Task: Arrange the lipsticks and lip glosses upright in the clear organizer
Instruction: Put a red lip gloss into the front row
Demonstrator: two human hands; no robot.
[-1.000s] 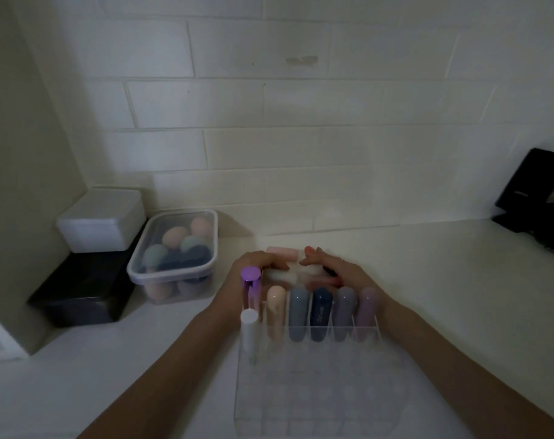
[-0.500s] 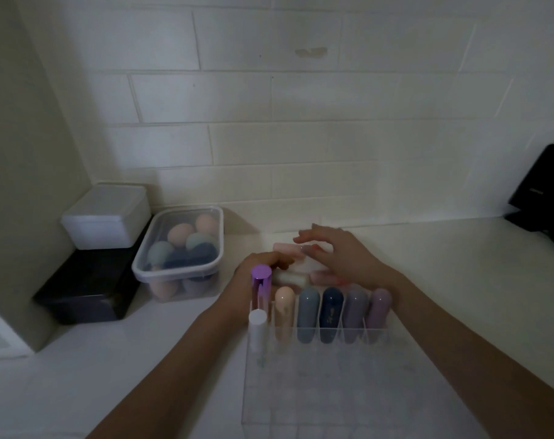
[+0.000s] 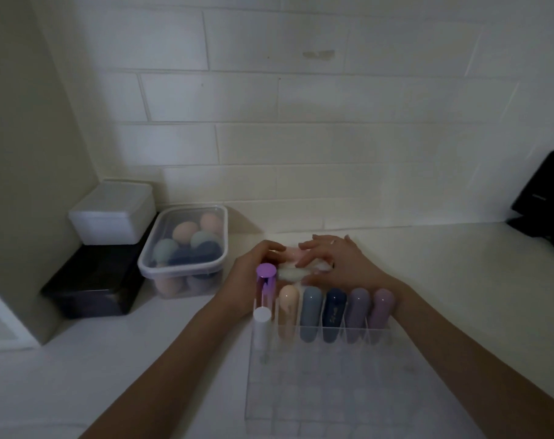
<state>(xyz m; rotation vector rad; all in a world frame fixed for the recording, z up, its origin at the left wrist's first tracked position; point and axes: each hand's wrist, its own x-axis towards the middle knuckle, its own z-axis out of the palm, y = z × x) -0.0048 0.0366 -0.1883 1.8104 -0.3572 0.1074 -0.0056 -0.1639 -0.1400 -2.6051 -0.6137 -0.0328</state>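
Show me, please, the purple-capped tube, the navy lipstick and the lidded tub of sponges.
purple-capped tube [image 3: 266,270], head view, flat top of cap
navy lipstick [image 3: 334,307], head view, upper body
tub of sponges [image 3: 161,267], head view, front-left rim

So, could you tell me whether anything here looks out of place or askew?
Yes: a few pale tubes lie flat on the counter behind the clear organizer, under both hands, while the others stand upright in it.
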